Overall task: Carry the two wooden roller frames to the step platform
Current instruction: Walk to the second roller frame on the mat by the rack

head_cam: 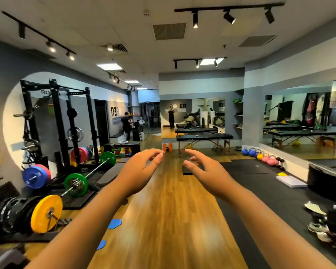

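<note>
The left hand point(142, 167) and right hand point(204, 169) are held out over the wooden plank floor point(163, 220), each grip wide and empty. The wooden roller frames cannot be made out anywhere.

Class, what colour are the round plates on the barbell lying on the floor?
Green, on the barbell's round plates, clearest in the head view.

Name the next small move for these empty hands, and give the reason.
Probably look around for the frames first: the left hand and right hand are both open and empty over the wooden floor, and no wooden roller frame is clearly in view.
</note>
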{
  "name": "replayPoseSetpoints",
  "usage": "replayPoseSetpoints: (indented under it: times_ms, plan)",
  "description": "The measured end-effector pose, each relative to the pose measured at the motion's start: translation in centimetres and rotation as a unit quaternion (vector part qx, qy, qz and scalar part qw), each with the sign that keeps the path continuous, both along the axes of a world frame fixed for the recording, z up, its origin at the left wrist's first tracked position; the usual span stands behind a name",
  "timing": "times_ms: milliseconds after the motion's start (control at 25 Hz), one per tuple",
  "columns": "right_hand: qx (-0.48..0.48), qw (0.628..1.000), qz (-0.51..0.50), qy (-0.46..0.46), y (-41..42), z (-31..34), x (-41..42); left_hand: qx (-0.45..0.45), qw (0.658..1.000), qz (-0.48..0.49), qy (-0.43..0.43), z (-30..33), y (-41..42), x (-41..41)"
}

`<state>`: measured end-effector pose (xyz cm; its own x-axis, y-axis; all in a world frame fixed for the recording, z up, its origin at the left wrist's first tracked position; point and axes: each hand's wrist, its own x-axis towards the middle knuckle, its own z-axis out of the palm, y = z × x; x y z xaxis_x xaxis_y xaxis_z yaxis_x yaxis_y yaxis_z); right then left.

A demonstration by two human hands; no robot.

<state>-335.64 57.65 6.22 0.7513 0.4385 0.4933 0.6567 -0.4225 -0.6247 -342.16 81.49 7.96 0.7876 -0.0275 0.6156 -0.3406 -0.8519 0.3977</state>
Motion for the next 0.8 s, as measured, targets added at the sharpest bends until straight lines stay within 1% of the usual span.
replayPoseSetpoints:
  times_ms: [280,400,680,800]
  plan:
    - [-0.012,1.000,0.003,-0.004,4.1,-1.1,15.6,0.011,1.000,-0.009,0.002,-2.1,5.8,16.3]
    - [-0.012,1.000,0.008,-0.012,5.7,-1.3,24.8,0.017,1.000,0.002,0.003,-3.0,7.9,24.6]
    - [-0.038,0.999,0.028,-0.009,10.6,-0.1,46.5,0.010,0.999,0.032,0.000,-1.0,11.0,44.5]
    - [-0.039,0.999,0.028,-0.006,13.0,0.2,54.6,0.007,0.999,0.031,0.012,-1.5,13.0,52.1]
